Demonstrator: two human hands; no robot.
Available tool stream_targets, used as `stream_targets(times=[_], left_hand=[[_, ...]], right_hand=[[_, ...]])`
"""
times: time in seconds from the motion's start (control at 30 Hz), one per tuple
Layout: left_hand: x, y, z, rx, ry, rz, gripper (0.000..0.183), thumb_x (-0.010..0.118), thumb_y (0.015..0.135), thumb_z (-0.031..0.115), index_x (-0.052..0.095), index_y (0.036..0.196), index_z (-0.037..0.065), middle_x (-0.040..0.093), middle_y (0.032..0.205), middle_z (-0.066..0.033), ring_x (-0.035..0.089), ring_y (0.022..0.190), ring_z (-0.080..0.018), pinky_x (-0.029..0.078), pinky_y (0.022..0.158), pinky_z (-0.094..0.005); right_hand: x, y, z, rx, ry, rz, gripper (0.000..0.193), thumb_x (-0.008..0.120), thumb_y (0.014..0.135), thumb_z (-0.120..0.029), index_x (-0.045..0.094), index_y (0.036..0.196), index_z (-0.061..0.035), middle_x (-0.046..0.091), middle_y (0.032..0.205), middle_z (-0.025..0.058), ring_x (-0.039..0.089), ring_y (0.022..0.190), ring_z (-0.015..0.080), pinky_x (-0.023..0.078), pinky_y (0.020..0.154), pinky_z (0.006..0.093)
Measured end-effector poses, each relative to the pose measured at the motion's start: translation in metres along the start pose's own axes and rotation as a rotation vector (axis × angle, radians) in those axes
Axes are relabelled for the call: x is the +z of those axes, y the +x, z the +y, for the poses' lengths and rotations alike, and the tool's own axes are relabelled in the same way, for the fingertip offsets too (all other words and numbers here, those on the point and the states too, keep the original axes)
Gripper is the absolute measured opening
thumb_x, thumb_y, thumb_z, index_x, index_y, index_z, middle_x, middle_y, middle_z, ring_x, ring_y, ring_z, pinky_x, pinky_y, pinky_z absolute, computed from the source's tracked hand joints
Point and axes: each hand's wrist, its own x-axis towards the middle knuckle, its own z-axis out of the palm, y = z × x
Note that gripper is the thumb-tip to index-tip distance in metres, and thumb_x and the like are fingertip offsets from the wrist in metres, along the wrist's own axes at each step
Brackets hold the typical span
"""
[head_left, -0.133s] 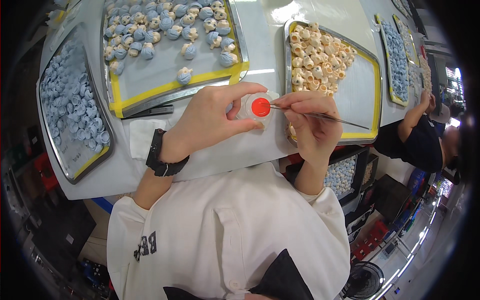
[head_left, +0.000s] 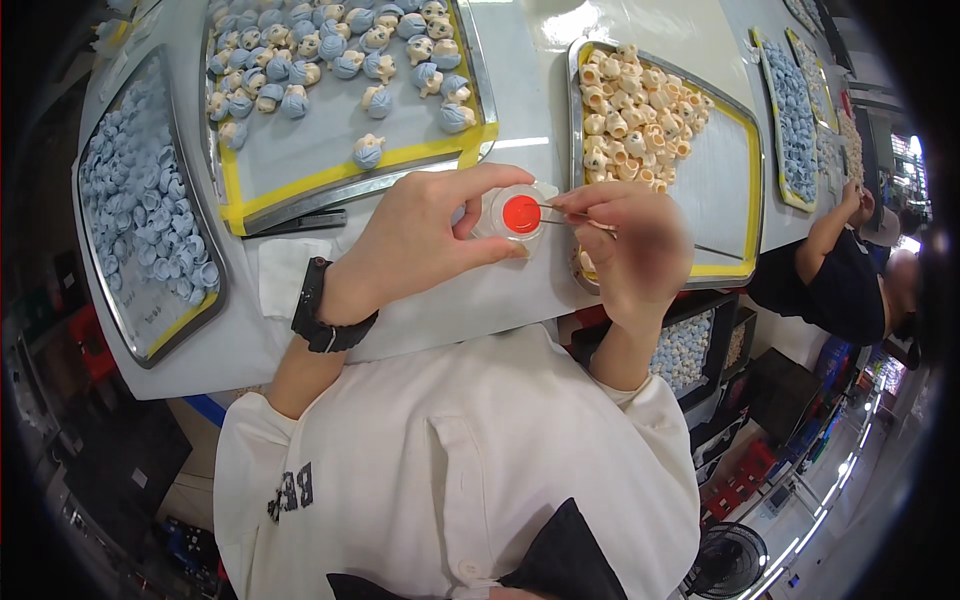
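Note:
Between the thumb and index finger of my left hand is a small clear round pot on the table. It contains bright red stuff, perhaps paint. My right hand pinches thin metal tweezers, whose tips reach over the red surface. Whether they touch it, I cannot tell. A blur covers part of the right hand. Just beyond the left hand, a small doll head with blue hair lies in a yellow-taped tray. Something small and bluish shows behind the pot, mostly hidden by my fingers.
More blue-haired heads fill that tray's far part. A left tray carries blue hair pieces, a right tray hollow cream face pieces. A white cloth lies by my left wrist. Another person sits at the far right.
My right hand has shifted slightly and the tweezers have turned a little, so both prongs now show near the pot. My left hand and the pot stay in place.

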Motion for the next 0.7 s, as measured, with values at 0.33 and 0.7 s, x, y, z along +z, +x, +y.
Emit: stream_targets(times=[0.33, 0.7], left_hand=[[0.0004, 0.0000, 0.0007, -0.007, -0.012, 0.003, 0.056, 0.081, 0.066, 0.015, 0.062, 0.119, 0.012, 0.038, 0.055, 0.0023, 0.037, 0.051, -0.0080, 0.032, 0.050, -0.0231], [0.0004, -0.0004, -0.0001, 0.000, -0.001, 0.007, 0.056, 0.080, 0.066, 0.014, 0.062, 0.119, 0.012, 0.039, 0.056, 0.0014, 0.038, 0.051, -0.0086, 0.033, 0.050, -0.0235]], right_hand=[[0.0023, 0.0004, 0.0016, 0.017, -0.050, 0.019, 0.023, 0.064, 0.072, 0.018, 0.058, 0.088, 0.0030, 0.065, 0.088, 0.0149, 0.065, 0.082, 0.0212, 0.051, 0.071, 0.0277], [0.0037, 0.0018, 0.0004, 0.011, -0.116, -0.014, 0.023, 0.064, 0.072, 0.018, 0.059, 0.088, 0.0023, 0.065, 0.087, 0.0146, 0.065, 0.079, 0.0204, 0.051, 0.067, 0.0267]])
